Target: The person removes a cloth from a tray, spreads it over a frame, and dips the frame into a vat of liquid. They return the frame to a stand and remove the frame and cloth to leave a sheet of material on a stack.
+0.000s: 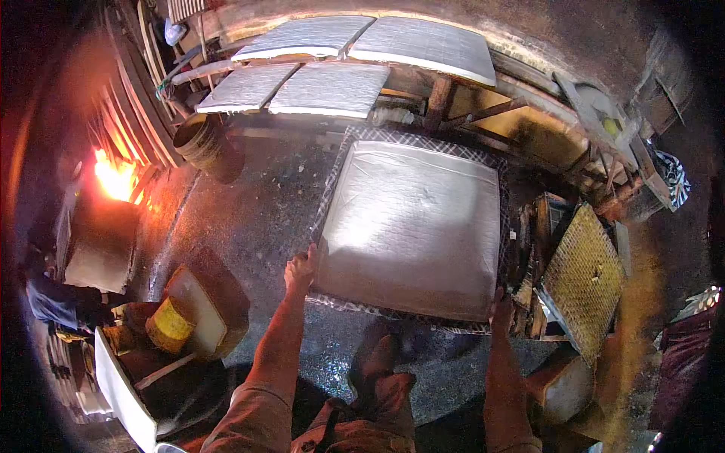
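A large square white slab [415, 226], smooth and shiny on top, lies in front of me with a dark plaid cloth [329, 198] showing around its edges. My left hand [300, 269] is closed at the slab's left edge, near the front corner. At the opposite edge, my right hand [499, 308] is in shadow beside the cloth; its fingers are mostly hidden. What carries the slab underneath cannot be seen.
Several similar white slabs [328, 89] rest on a rack at the back. A fire [115, 177] burns at left, near a bucket [202, 143]. A yellow container [169, 326] stands at lower left. Woven mesh panel [585, 275] leans at right. The dark floor [264, 189] looks wet.
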The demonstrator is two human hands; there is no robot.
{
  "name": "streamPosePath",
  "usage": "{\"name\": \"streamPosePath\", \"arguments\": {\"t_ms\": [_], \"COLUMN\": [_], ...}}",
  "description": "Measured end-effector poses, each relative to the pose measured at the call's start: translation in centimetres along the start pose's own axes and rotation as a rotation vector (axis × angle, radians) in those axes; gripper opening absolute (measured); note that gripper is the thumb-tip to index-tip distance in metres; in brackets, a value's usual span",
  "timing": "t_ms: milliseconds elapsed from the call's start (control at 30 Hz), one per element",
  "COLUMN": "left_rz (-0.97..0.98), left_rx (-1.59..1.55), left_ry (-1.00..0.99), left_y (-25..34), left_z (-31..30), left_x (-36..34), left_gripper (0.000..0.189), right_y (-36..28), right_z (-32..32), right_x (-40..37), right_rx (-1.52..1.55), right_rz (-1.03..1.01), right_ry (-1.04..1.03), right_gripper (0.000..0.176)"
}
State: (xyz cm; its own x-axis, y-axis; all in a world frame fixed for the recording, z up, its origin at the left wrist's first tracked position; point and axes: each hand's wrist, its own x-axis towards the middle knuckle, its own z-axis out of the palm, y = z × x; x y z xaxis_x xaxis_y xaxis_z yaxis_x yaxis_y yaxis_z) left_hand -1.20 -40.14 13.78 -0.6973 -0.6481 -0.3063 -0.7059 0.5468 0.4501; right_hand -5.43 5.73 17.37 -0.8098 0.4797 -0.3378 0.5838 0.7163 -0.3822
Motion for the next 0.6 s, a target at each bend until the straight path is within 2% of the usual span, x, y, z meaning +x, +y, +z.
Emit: {"name": "streamPosePath", "arguments": {"t_ms": [100,167,233,300,467,533,600], "left_rz": [0.074,0.103,-0.034,-0.014,0.068,-0.034,-0.037], "left_rx": [0.046,0.106,0.011,0.028,0.026,0.003,0.025], "left_ry": [0.000,0.027,0.003,0.015,0.053,-0.022,-0.024], "left_y": [-3.5,-3.5,-0.9,-0.4,-2.2,-1.1,-1.0], "left_z": [3.1,3.4,1.0,0.5,2.0,0.9,0.9], "left_x": [2.8,3.0,1.0,0.4,1.8,1.0,1.1], "left_gripper": [0.068,0.066,0.067,0.068,0.070,0.068,0.067], "right_y": [1.6,2.0,2.1,2.1,1.3,1.2,1.6], "right_z": [1.8,2.0,2.0,1.8,1.4,1.4,1.7], "right_x": [1.6,2.0,2.1,2.0,1.3,1.1,1.6], "right_rx": [-0.113,-0.088,-0.064,-0.035,0.012,0.033,-0.068], "right_rz": [-0.003,-0.014,-0.026,-0.043,-0.002,0.000,0.001], "right_ry": [0.105,0.082,0.059,0.008,0.051,0.073,0.085], "right_gripper": [0.068,0.068,0.068,0.068,0.066,0.066,0.066]}}
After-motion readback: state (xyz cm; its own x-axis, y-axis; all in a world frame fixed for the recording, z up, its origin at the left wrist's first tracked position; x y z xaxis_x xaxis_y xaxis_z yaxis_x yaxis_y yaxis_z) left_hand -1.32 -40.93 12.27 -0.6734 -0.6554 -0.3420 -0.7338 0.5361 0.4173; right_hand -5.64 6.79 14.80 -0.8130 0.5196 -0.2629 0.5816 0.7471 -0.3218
